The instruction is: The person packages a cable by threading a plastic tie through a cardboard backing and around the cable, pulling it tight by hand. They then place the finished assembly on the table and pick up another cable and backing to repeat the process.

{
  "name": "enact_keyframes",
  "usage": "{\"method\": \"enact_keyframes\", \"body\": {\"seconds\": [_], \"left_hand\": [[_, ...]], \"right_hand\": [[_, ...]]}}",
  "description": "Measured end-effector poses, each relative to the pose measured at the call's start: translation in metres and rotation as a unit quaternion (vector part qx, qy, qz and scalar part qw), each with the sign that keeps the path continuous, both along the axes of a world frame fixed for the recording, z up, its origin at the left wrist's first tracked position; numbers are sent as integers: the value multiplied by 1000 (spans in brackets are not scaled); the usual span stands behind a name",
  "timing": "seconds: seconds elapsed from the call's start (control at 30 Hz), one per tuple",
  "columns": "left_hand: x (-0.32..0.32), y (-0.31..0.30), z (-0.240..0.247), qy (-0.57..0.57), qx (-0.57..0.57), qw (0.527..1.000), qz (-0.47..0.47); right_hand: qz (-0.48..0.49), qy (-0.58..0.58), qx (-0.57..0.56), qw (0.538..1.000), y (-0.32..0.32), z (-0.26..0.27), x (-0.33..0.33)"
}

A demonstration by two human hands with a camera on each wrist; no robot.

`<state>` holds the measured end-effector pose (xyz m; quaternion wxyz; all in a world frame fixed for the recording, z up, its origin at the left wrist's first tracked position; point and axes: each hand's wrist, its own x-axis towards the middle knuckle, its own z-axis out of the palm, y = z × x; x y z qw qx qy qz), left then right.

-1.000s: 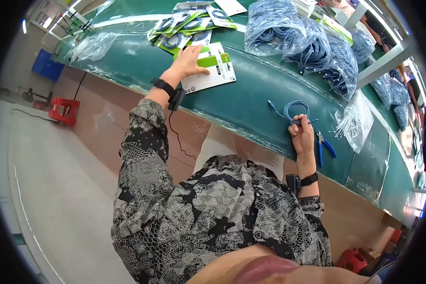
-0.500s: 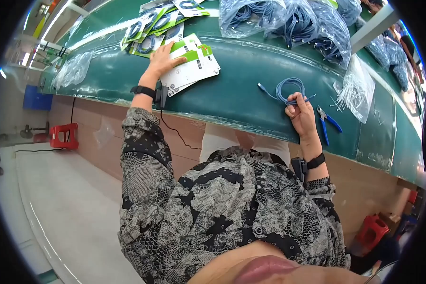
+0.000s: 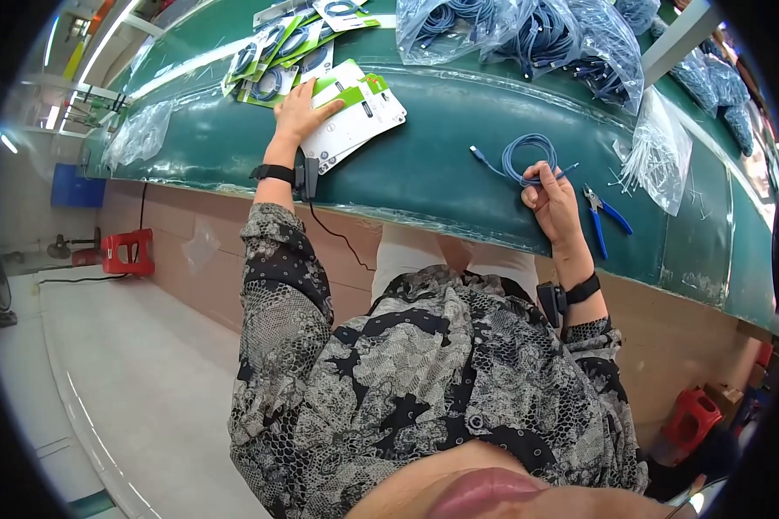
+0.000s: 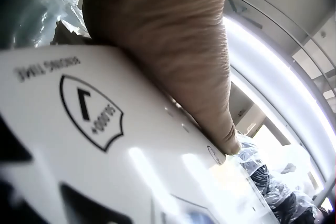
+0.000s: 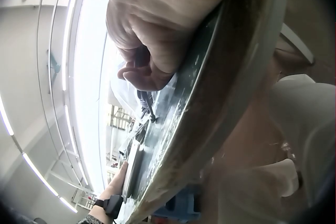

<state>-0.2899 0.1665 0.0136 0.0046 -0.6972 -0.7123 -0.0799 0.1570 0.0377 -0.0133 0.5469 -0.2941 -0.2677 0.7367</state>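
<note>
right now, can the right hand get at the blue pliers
Probably yes: the pliers lie beside the right hand with nothing between, though its fingers hold the coiled cable and may need to release it.

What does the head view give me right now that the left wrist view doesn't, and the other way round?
Only the head view shows the right hand holding a coiled blue cable, and the blue-handled cutters lying beside that hand.

Only the left wrist view makes print on a white card readable: a shield mark with "50,000+". In the head view that print is too small to read.

Both show the left hand touching white card, and plastic-bagged cables.
</note>
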Motion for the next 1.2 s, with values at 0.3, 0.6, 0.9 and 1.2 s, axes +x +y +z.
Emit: {"method": "enact_keyframes", "body": {"seconds": [0.3, 0.6, 0.9, 1.2], "left_hand": [[45, -25, 1, -16, 6, 1000, 15], [115, -37, -11, -34, 52, 997, -47], [163, -113, 36, -469, 0, 845, -258], [285, -140, -11, -873, -308, 356, -123]], "right_hand": [[-1, -28, 0, 1000, 0, 3, -3], [19, -66, 20, 997, -1, 2, 0], [-103, -27, 63, 992, -35, 28, 16], [-36, 15, -8, 999, -61, 33, 3]]}}
